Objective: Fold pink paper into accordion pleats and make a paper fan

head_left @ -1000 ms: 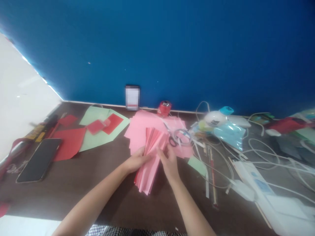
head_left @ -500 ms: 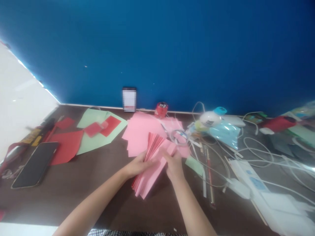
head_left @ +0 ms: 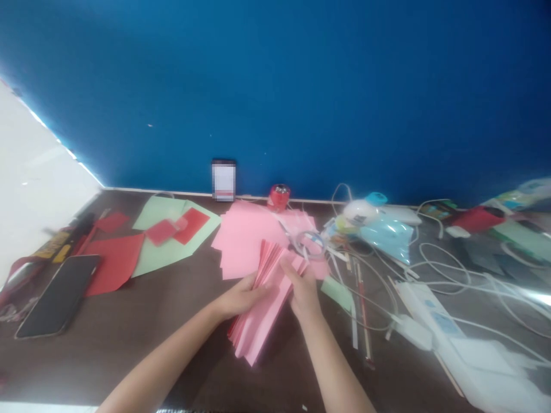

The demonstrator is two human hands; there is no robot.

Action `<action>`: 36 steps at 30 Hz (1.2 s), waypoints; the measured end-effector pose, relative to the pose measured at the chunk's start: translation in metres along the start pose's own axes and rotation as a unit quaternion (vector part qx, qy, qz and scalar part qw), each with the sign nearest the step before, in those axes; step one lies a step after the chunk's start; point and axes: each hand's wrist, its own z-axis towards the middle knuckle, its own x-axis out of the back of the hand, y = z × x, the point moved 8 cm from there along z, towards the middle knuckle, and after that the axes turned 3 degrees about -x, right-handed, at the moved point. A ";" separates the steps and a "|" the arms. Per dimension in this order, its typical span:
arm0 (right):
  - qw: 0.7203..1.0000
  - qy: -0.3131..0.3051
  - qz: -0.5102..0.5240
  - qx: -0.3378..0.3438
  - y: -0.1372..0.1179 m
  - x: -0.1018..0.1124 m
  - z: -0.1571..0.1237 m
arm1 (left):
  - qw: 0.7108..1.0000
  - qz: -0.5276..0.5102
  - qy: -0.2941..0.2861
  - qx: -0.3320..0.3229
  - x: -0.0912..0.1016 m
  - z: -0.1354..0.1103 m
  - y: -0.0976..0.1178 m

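Note:
Between my two hands is a stack of accordion-folded pink paper (head_left: 262,321), held tilted above the dark table. My left hand (head_left: 241,295) closes round its left edge, where the narrow red and pink pleats are bunched, thumb on top. At the right edge, my right hand (head_left: 303,289) pinches the paper with thumb on top; the fingers beneath are partly hidden. Just behind the folds lie loose pink sheets (head_left: 241,229), with a clear ring-shaped roll (head_left: 310,244), perhaps tape, resting on their right side.
Left are red paper (head_left: 116,264), green sheets (head_left: 166,258) and a phone (head_left: 60,295). A red can-like object (head_left: 279,197) stands near the blue wall (head_left: 275,86). Cables, a blue plastic packet (head_left: 390,235), a power strip (head_left: 430,310) and a pencil-like stick (head_left: 364,312) fill the right.
The whole view has shifted slightly. Both hands keep hold of the folded paper, and its lower right flap hangs a little lower in view.

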 end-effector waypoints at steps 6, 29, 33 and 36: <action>1.000 0.008 -0.018 -0.012 -0.003 0.000 -0.001 | 1.000 0.009 -0.014 -0.008 -0.004 -0.002 0.003; 0.989 0.092 -0.091 0.072 -0.012 0.021 0.003 | 0.989 0.137 0.048 -0.025 0.004 0.001 0.006; 0.976 0.141 -0.119 0.117 -0.020 0.031 0.001 | 0.984 0.176 -0.006 -0.029 0.000 0.002 0.006; 0.979 0.149 -0.101 0.093 -0.013 0.034 0.005 | 0.988 0.148 -0.053 -0.008 -0.004 0.003 -0.001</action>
